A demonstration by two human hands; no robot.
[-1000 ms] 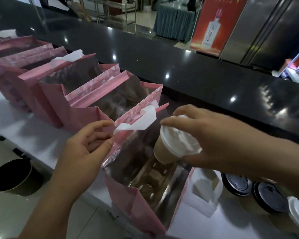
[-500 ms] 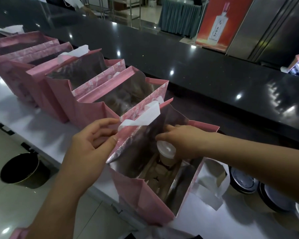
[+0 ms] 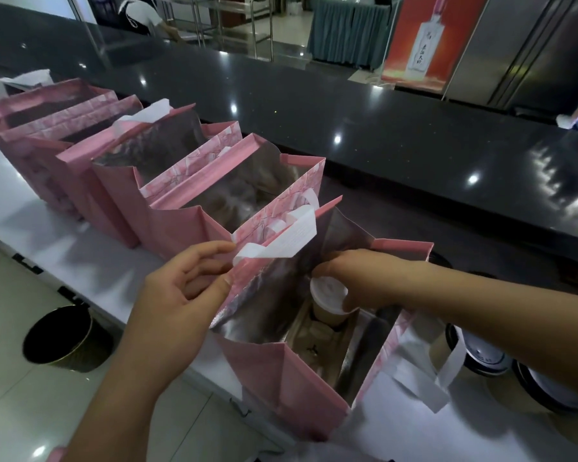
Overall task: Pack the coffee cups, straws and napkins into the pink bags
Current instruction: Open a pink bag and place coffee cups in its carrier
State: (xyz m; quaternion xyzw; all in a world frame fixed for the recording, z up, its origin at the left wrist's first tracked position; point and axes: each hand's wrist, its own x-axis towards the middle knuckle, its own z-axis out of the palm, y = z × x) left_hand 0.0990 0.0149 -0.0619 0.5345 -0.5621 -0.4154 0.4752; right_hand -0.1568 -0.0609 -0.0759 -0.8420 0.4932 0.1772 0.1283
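Note:
The nearest pink bag [image 3: 281,371] stands open on the white counter, foil-lined inside, with a cardboard cup holder at its bottom. My left hand [image 3: 181,291] pinches the bag's near wall and its white handle [image 3: 281,241], holding the mouth apart. My right hand [image 3: 361,281] reaches inside and grips a coffee cup [image 3: 327,301] by its white lid; the cup sits low in the bag, upright, over the holder. Several more open pink bags [image 3: 187,181] stand in a row to the left.
More lidded cups [image 3: 488,358] stand on the counter at the right, partly behind my right arm. A raised black bar top [image 3: 381,128] runs behind the bags. A dark round bin [image 3: 64,338] sits on the floor at the left.
My right hand carried the cup from above the bag's mouth down inside it. My left hand kept hold of the bag's edge. The view shifted slightly.

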